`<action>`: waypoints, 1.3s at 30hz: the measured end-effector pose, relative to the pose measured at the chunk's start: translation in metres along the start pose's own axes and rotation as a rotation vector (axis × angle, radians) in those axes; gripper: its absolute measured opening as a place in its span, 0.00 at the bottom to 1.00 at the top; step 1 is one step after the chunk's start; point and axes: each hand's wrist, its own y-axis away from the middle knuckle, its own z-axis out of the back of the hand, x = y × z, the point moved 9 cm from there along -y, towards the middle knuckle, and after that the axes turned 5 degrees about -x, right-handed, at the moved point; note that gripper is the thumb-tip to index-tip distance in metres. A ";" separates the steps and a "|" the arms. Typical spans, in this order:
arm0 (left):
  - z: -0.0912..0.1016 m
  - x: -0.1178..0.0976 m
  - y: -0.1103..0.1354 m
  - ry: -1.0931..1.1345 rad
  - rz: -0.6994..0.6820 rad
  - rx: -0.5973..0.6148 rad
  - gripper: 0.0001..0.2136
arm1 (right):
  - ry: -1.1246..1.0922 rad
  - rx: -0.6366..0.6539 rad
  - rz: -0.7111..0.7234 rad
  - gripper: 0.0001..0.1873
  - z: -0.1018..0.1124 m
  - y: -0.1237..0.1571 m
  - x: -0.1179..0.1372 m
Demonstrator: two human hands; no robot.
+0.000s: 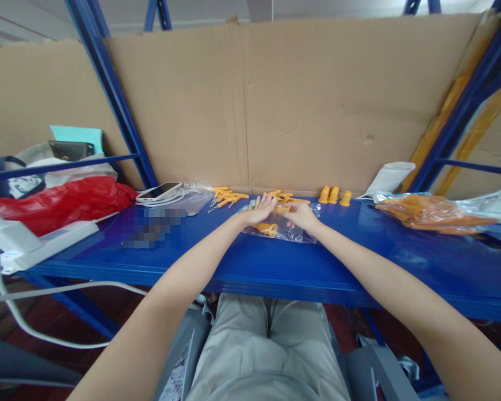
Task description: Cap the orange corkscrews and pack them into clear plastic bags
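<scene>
Left hand (pixel 259 211) spread nearly flat, gripping nothing I can see; right hand (pixel 301 214) half curled, its hold unclear. Both are at the clear bag (pixel 296 234) on the blue table, with an orange piece (pixel 268 229). Work seems partway: 3 orange cups (pixel 334 195) and loose corkscrews (pixel 229 196) sit outside.

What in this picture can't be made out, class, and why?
All in the head view:
- Orange piece at the clear bag: inside or on top, too small to tell.
- Right hand: exact grip, too small.
- Dark patch on the table: blurred by pixelation.
- Left forearm: upper end cut off by bottom edge.
</scene>
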 end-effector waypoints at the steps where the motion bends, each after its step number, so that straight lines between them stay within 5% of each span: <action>1: 0.007 0.005 -0.004 0.051 0.023 -0.056 0.31 | -0.026 0.003 -0.017 0.16 0.000 0.000 -0.002; 5: 0.032 0.030 -0.015 0.143 0.132 -0.269 0.28 | -0.153 0.028 -0.078 0.12 -0.001 -0.001 -0.010; 11: 0.021 0.045 -0.021 0.168 0.168 -0.218 0.30 | -0.209 0.108 -0.035 0.07 -0.010 -0.006 -0.014; 20: 0.008 0.043 -0.023 0.297 0.098 -0.195 0.29 | 0.268 -0.076 0.351 0.12 0.001 -0.014 -0.002; 27: 0.005 0.040 -0.022 0.249 0.107 -0.164 0.28 | 0.180 -0.028 0.266 0.13 -0.006 -0.023 -0.016; 39: -0.006 0.025 -0.011 -0.209 0.013 0.049 0.30 | 0.005 0.165 0.154 0.16 -0.012 -0.017 -0.012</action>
